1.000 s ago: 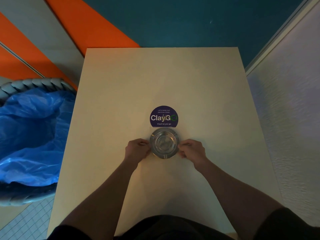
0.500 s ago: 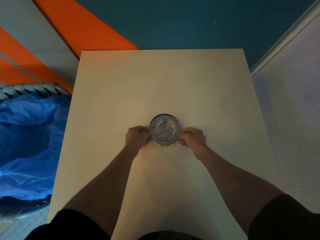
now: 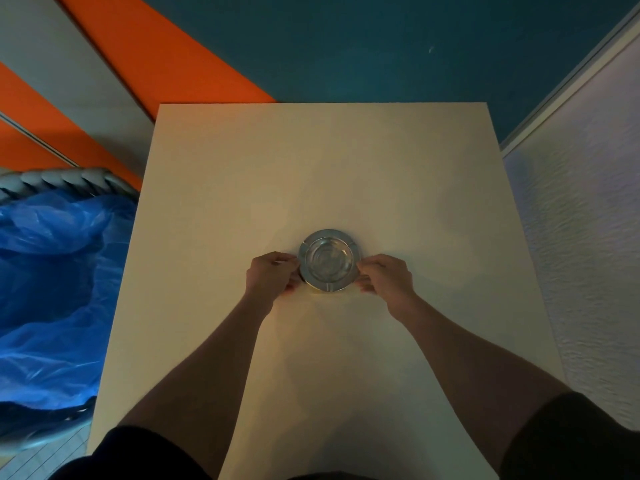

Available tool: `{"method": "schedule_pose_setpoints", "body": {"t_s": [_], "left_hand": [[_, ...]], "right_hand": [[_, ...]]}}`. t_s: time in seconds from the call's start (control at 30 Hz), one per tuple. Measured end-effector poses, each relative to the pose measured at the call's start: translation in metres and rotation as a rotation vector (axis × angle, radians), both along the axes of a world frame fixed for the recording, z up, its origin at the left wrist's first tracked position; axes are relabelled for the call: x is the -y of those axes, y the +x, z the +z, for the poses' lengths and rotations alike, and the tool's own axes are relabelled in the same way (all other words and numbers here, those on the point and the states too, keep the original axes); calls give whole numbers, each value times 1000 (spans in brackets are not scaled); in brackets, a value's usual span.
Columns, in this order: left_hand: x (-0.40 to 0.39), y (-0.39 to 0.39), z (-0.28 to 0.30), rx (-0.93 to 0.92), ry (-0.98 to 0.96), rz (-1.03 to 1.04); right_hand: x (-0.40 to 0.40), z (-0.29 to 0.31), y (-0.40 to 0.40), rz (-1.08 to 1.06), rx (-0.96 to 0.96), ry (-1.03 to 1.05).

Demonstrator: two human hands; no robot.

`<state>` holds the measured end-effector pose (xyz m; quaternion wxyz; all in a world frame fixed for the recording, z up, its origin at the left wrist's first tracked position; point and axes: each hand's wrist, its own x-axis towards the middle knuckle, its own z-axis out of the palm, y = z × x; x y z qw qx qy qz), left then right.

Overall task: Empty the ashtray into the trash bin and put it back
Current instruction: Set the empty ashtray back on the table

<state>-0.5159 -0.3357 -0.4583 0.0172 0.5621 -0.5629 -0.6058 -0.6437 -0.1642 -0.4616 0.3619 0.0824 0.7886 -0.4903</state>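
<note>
A round clear glass ashtray [image 3: 328, 260] sits near the middle of the beige table [image 3: 311, 168]; its bowl looks empty. My left hand [image 3: 272, 276] pinches its left rim and my right hand [image 3: 385, 277] pinches its right rim. The trash bin [image 3: 55, 181], a grey woven basket lined with a blue plastic bag [image 3: 52, 289], stands on the floor left of the table. The round purple sticker is hidden under the ashtray.
A white textured wall [image 3: 585, 254] runs close along the table's right side. Beyond the far edge lies a teal floor [image 3: 381, 46], with orange and grey bands [image 3: 156, 57] at the far left.
Both hands slid the ashtray away from me onto the purple sticker, which it now covers. The grip on both rims is unchanged.
</note>
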Motion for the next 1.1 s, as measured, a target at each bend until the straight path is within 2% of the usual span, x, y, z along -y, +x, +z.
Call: {"method": "schedule_pose_setpoints", "body": {"t_s": [1.1], "left_hand": [[-2,1,2,-30,0,17]], "right_hand": [[3,-1,1,-9,-2,12]]}}
